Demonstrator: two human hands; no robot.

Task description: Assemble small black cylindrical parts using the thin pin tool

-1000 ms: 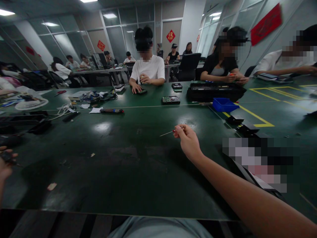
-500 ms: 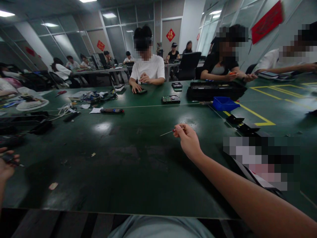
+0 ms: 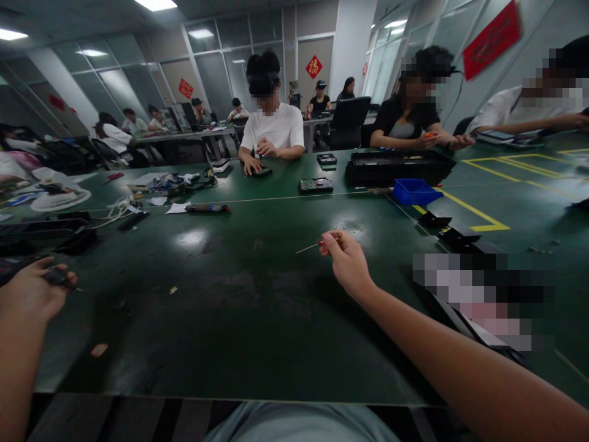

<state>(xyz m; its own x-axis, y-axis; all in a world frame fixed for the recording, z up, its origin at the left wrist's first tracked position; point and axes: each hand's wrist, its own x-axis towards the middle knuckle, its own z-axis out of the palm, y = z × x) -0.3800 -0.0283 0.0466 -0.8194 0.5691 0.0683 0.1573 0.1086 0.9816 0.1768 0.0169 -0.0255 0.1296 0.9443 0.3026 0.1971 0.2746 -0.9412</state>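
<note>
Above the green tabletop (image 3: 257, 344), my right hand (image 3: 347, 261) is closed around the red-brown handle of a screwdriver (image 3: 307, 248). Its thin metal shaft points left, clear of the table surface. At the left edge, my left hand (image 3: 30, 298) is wrapped around a dark tool (image 3: 59, 277) with a short, thin tip pointing right. Most of that tool is hidden by the fingers, so its exact kind does not show. Small pale scraps lie between the hands, one of them a reddish scrap (image 3: 99, 350) near the front edge.
A dark electric screwdriver (image 3: 207, 209) and hard drives (image 3: 316, 185) lie farther back. On the right stand a blue bin (image 3: 416, 191) and a long black housing (image 3: 399, 168). Loose cables (image 3: 181, 181) are piled at left. A person in white (image 3: 271, 132) sits opposite.
My left hand has come farther into view, moving right and slightly up with the dark tool in it. My right hand and the screwdriver have barely moved.
</note>
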